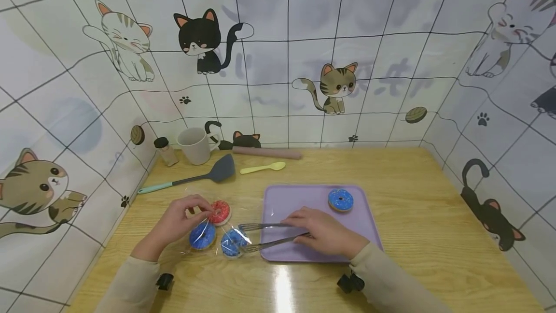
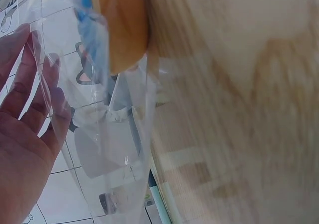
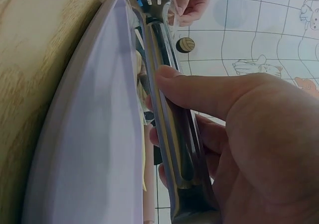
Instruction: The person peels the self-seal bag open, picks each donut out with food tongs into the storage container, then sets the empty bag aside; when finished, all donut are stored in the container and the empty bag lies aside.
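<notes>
In the head view my left hand (image 1: 184, 219) pinches the clear plastic bag (image 1: 182, 249) between thumb and forefinger, right by a red sprinkled donut (image 1: 222, 210). Under that hand lies a blue donut (image 1: 202, 235), with a second blue donut (image 1: 232, 245) beside it, both seen through plastic. The left wrist view has the bag (image 2: 107, 149) close up, over a donut's brown side (image 2: 122, 30). My right hand (image 1: 323, 233) grips metal tongs (image 3: 172, 119), whose spread ends overlap the second blue donut. A third blue donut (image 1: 340, 200) sits on the purple tray (image 1: 295, 197).
Behind the hands lie a grey spatula (image 1: 222, 169) with a green handle, a yellow spoon (image 1: 262, 167) and a pinkish rolling pin (image 1: 267, 152). A white mug (image 1: 194, 146) and a black-capped jar (image 1: 167, 152) stand at the back left. Cat-patterned sheets enclose the wooden table (image 1: 417, 216).
</notes>
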`<state>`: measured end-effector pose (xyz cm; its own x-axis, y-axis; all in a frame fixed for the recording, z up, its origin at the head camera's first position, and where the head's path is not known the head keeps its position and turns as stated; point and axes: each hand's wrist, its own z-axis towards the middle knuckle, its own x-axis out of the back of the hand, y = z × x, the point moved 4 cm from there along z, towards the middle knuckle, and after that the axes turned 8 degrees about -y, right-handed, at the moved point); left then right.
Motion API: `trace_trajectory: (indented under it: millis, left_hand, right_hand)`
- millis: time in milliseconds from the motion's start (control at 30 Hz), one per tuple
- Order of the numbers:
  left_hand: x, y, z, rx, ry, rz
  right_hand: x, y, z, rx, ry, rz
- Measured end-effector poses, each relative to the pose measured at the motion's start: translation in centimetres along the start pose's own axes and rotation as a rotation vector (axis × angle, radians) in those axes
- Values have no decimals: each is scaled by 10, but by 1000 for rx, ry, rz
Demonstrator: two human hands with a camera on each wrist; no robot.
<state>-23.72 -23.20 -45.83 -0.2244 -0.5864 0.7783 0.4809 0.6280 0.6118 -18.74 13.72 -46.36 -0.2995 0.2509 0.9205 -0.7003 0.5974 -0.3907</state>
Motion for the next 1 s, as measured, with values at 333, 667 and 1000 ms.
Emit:
trace_trajectory:
  millis: [333,667,1000]
  left_hand:
    - [2,-3,0,-66,14,1]
    - [4,-7,1,-106,11,0]
    - [5,-8,2,-115,1,-8]
  right_hand:
    - [5,-6,-6,-20,54,-26]
    - [10,-10,-16,-100,76,-11]
    - [12,-9,-26,-153,155,4]
